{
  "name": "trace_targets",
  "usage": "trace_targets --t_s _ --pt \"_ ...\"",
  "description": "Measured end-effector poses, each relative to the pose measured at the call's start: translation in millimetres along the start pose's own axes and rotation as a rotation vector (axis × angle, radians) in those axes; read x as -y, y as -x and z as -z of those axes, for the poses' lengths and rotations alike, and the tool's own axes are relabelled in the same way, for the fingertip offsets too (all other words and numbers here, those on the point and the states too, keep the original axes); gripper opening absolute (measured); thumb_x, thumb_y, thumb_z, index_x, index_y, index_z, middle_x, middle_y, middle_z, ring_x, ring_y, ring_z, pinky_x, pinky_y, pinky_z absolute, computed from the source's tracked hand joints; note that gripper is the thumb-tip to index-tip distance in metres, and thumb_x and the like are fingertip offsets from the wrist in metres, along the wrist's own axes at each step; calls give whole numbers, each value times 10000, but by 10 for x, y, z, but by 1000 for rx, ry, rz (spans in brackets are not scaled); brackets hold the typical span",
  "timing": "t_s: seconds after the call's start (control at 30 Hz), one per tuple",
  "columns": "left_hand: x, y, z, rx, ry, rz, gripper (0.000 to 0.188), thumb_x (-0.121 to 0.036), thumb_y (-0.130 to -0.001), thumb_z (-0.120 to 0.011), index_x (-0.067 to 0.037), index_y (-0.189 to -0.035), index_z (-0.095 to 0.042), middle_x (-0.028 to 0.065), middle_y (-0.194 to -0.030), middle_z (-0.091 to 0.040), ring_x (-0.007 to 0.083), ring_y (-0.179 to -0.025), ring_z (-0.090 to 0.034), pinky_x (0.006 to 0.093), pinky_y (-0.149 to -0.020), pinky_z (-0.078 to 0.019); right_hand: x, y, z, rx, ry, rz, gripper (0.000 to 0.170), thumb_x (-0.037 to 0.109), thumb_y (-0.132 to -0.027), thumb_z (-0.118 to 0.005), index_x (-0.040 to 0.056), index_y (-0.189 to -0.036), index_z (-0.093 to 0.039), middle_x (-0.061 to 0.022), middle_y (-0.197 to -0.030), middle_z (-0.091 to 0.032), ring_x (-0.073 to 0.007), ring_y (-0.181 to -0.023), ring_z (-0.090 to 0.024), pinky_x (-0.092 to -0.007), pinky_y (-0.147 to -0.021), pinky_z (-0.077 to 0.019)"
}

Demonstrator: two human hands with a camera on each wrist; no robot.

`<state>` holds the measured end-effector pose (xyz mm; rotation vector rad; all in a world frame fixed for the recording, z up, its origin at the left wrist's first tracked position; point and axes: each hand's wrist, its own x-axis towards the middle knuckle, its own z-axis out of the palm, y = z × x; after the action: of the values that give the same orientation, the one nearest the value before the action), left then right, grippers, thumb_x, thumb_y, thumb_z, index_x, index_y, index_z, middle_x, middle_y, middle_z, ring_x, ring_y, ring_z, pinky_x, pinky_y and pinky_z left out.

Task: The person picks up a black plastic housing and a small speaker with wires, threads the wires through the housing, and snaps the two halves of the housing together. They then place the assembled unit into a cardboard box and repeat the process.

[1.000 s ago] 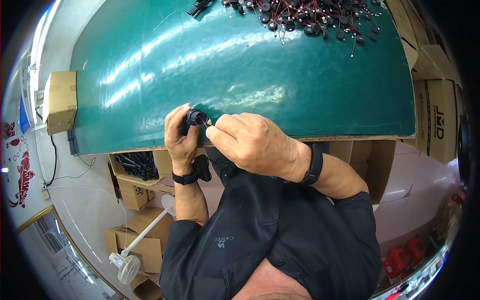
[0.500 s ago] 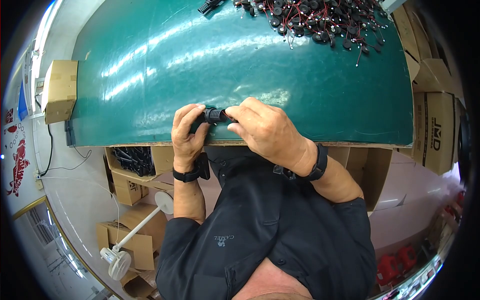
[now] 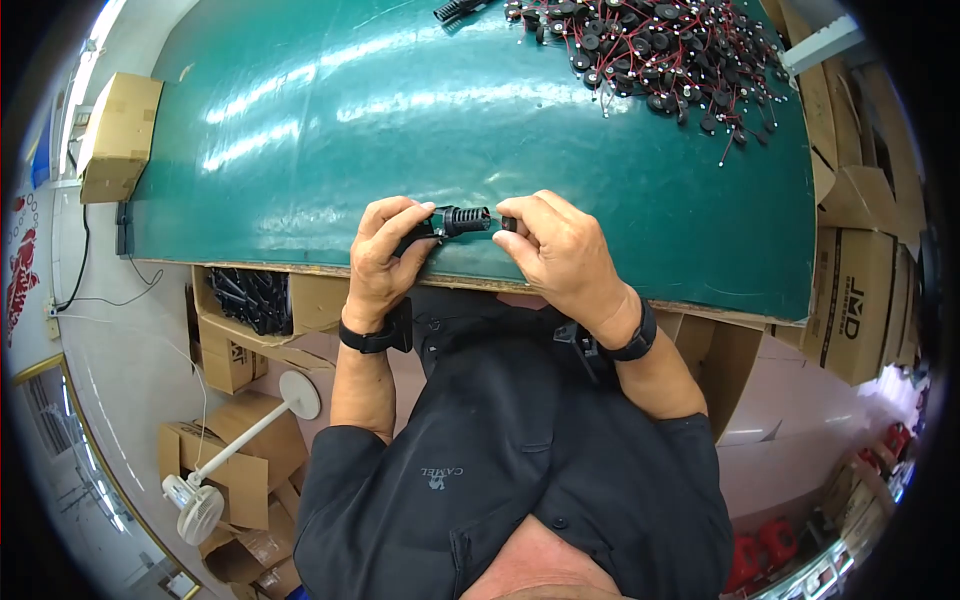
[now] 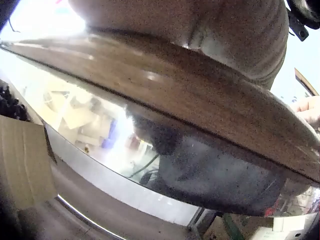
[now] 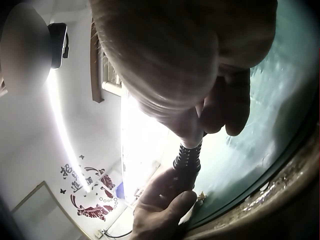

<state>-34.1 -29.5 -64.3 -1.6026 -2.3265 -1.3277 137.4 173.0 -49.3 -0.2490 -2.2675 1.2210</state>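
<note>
Over the near edge of the green table, my left hand (image 3: pixel 385 255) grips a black housing with a ribbed cylindrical end (image 3: pixel 466 220). The housing lies roughly level, its ribbed end pointing right. Facing that end, my right hand (image 3: pixel 568 250) pinches a small dark round piece (image 3: pixel 508 223) between thumb and fingers, a short gap away. In the right wrist view the ribbed part (image 5: pixel 188 158) rises from the left hand (image 5: pixel 162 200) toward the right fingertips, which partly hide its tip. A small brass-coloured bit (image 5: pixel 201 196) shows beside the left thumb. The left wrist view does not show the held housing.
Black round parts with red wires (image 3: pixel 655 60) are heaped at the table's far right. Another black ribbed part (image 3: pixel 458 10) lies at the far edge. A carton (image 3: pixel 120 135) stands at the left corner. Below the table, an open box (image 3: pixel 250 300) holds black parts, near a white fan (image 3: pixel 200 510).
The housing has turned from its mouth facing up to pointing right. The right hand has drawn back slightly right, and a dark round piece now shows in its fingers. The head view has shifted.
</note>
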Motion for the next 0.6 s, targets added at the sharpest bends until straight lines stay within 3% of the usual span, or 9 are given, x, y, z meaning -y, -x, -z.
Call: trace_targets --t_s 0.3,0.6 --pt "-5 -11 0 6 5 -6 544 107 -733 -856 -60 -1246 -782 126 -1170 -692 293 -1040 -700 389 -866 -597 -43 -44 16 108 -90 -163 240 79 -910 -830 -12 -1112 -737 -112 -876 -713 -170 -659 -665 -313 -620 -521" --pt "-17 -5 26 50 36 6 555 113 -733 -851 -59 -1257 -783 121 -1169 -688 285 -1036 -700 380 -864 -598 -94 -66 -8 103 -97 -131 239 88 -914 -840 -16 -1109 -748 -98 -880 -741 -134 -677 -684 -303 -620 -530"
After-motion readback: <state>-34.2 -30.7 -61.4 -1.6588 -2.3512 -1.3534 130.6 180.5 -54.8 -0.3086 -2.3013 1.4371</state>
